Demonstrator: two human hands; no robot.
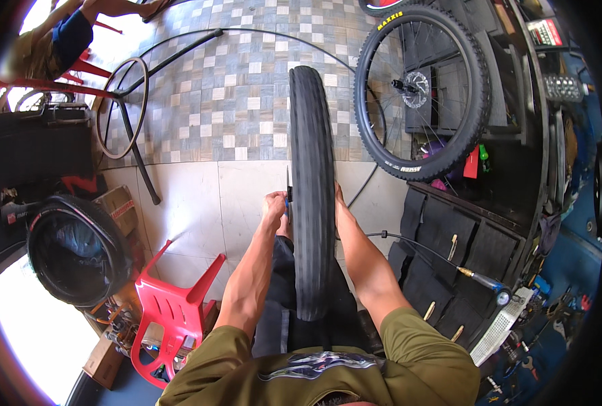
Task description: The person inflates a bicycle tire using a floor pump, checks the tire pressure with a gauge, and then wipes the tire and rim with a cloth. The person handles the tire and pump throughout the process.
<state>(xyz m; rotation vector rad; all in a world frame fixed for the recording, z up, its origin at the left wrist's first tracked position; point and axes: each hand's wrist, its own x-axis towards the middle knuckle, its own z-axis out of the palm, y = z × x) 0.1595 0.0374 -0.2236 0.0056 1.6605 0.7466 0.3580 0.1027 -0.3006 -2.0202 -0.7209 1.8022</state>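
A bicycle wheel [312, 176] with a black tire stands upright between my forearms, seen edge-on. Its tread looks streaked lengthwise. On its left side, my left hand [274, 206] is closed at the axle near a thin dark disc edge [288, 178]; a small blue bit shows by the fingers. My right hand [340, 197] is against the wheel's right side at about the same height; the tire hides its fingers. The lower part of the wheel and the hub are out of sight.
Another wheel [480, 115] with a knobby tire leans at the right by dark shelving. A hose with a gauge [502, 296] hangs over black panels. Left are a red plastic chair [172, 302], a stacked tire [40, 271], a bare rim [99, 128] and a seated person [44, 51].
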